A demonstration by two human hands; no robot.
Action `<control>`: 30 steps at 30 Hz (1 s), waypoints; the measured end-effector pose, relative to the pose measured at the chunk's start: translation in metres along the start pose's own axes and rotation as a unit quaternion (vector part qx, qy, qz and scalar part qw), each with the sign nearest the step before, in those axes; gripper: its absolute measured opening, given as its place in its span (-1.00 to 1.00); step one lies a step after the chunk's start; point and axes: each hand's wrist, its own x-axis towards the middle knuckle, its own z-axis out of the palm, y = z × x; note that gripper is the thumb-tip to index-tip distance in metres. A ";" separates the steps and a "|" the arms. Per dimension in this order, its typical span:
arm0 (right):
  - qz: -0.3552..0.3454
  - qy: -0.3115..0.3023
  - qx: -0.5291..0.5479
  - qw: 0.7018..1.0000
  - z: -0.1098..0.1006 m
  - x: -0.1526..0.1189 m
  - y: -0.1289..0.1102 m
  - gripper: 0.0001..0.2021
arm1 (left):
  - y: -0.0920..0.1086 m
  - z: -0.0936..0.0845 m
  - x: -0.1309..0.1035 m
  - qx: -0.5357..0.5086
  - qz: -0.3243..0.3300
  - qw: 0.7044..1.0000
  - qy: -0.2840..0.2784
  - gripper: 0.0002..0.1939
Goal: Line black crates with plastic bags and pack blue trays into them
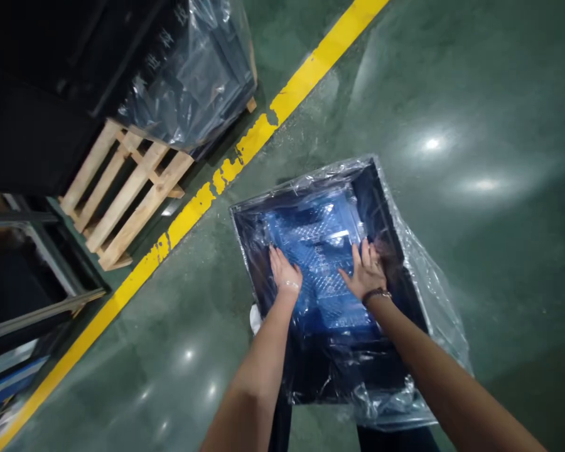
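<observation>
A black box (386,194) lined with clear plastic film (433,282) stands on the floor in front of me. Inside it lies a blue crate-like piece (327,251) with a textured pattern, under or wrapped in shiny clear film. My left hand (286,271) rests at the left side of the blue piece, fingers stretched out. On the right side my right hand (366,271) lies with fingers spread, touching the film-covered surface. Neither hand grips anything that I can see. Film hangs over the right and near rims of the box.
A yellow line (245,150) runs diagonally across the green floor (508,263). Beyond it stands a wooden pallet (136,188) carrying a dark load wrapped in clear plastic (193,81). A dark frame rack (32,314) is at the far left.
</observation>
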 end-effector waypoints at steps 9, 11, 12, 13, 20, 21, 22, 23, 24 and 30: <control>-0.011 -0.001 0.033 0.999 0.026 -0.009 0.007 -0.39 | -0.020 0.040 -0.015 0.078 0.021 0.994 -0.073 -0.16; -0.020 -0.006 0.023 1.000 0.031 -0.032 0.010 -0.42 | -0.018 0.044 -0.002 0.078 0.013 0.993 -0.089 -0.13; -0.019 -0.017 0.019 0.999 0.036 -0.040 0.013 -0.44 | -0.017 0.046 -0.001 0.076 0.010 0.994 -0.084 -0.11; -0.015 -0.030 0.017 0.999 0.042 -0.045 0.017 -0.46 | -0.017 0.047 -0.003 0.075 0.010 0.995 -0.072 -0.11; 0.010 -0.087 0.068 0.994 0.067 -0.022 0.025 -0.55 | -0.026 0.043 -0.038 0.126 0.058 0.990 -0.038 -0.14; 0.004 -0.079 0.084 0.993 0.060 -0.024 0.022 -0.54 | -0.025 0.041 -0.032 0.135 0.049 0.988 -0.064 -0.11; -0.007 -0.064 0.101 0.993 0.051 -0.029 0.019 -0.53 | -0.022 0.039 -0.024 0.143 0.039 0.984 -0.096 -0.08; -0.022 -0.042 0.121 0.992 0.038 -0.039 0.016 -0.55 | -0.020 0.036 -0.014 0.149 0.030 0.980 -0.129 -0.06; -0.042 -0.013 0.145 0.988 0.024 -0.053 0.013 -0.57 | -0.016 0.032 -0.005 0.144 0.017 0.977 -0.154 -0.06; -0.007 0.161 0.231 0.959 -0.047 -0.169 0.029 -0.61 | -0.011 0.025 -0.015 0.049 -0.046 0.988 -0.140 -0.18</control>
